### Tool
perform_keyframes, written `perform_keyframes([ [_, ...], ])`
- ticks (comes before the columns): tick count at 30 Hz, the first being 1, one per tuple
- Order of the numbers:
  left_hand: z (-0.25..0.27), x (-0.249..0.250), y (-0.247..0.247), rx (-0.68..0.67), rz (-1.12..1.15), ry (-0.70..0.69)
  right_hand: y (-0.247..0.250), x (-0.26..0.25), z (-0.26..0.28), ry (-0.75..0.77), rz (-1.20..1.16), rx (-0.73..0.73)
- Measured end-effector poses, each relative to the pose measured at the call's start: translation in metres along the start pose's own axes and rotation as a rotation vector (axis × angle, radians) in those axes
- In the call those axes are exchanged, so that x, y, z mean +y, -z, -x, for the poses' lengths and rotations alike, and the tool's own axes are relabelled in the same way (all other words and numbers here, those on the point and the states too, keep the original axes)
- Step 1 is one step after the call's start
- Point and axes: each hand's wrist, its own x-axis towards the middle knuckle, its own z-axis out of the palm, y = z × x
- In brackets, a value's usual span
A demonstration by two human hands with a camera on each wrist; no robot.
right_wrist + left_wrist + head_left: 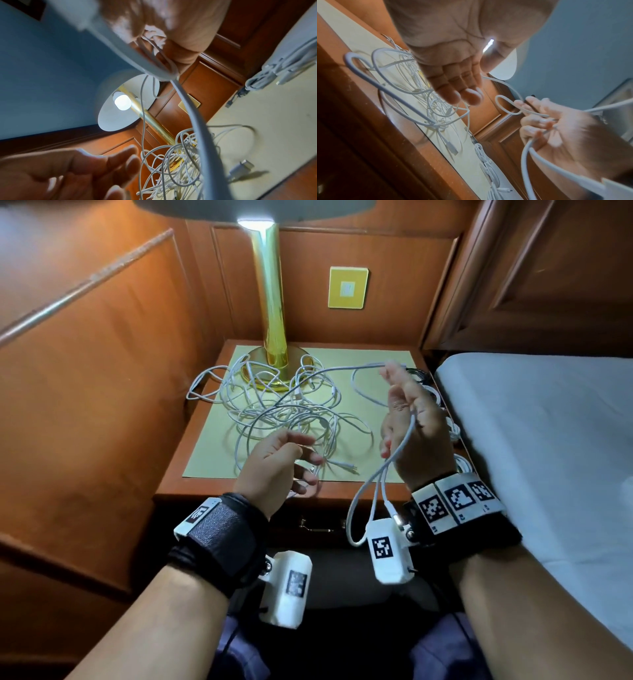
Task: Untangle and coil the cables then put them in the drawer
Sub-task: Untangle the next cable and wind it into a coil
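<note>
A tangle of white cables (281, 412) (419, 83) (180, 155) lies on the nightstand's beige mat, partly around the lamp base. My right hand (411, 419) (556, 128) (180, 33), raised over the mat's right side, grips one white cable (400, 440) (508, 106) (197, 121) in loops. One loop hangs down past the wrist; another strand runs back to the tangle. My left hand (284, 463) (458, 86) (85, 169) hovers over the tangle's near edge, fingers relaxed, holding nothing. The drawer (320, 525) under the tabletop is closed.
A gold lamp (270, 320) (123, 101) stands lit at the back of the nightstand (191, 474). Bundled white cables (452, 433) (283, 65) lie along its right edge. A bed (548, 457) is close on the right, wood panelling on the left and behind.
</note>
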Motion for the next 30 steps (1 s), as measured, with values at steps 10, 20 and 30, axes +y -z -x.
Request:
perform_keyframes([
  [10,-0.006,0.012,0.001,0.041,0.331,-0.107,0.007,-0.040,0.032,0.117,-0.178,-0.062],
  [20,-0.013,0.012,0.004,0.049,0.473,-0.122,0.006,-0.041,0.042,-0.005,-0.240,-0.132],
  [30,-0.020,0.007,0.013,0.122,0.500,-0.084,0.009,-0.028,0.033,-0.133,0.151,-0.100],
])
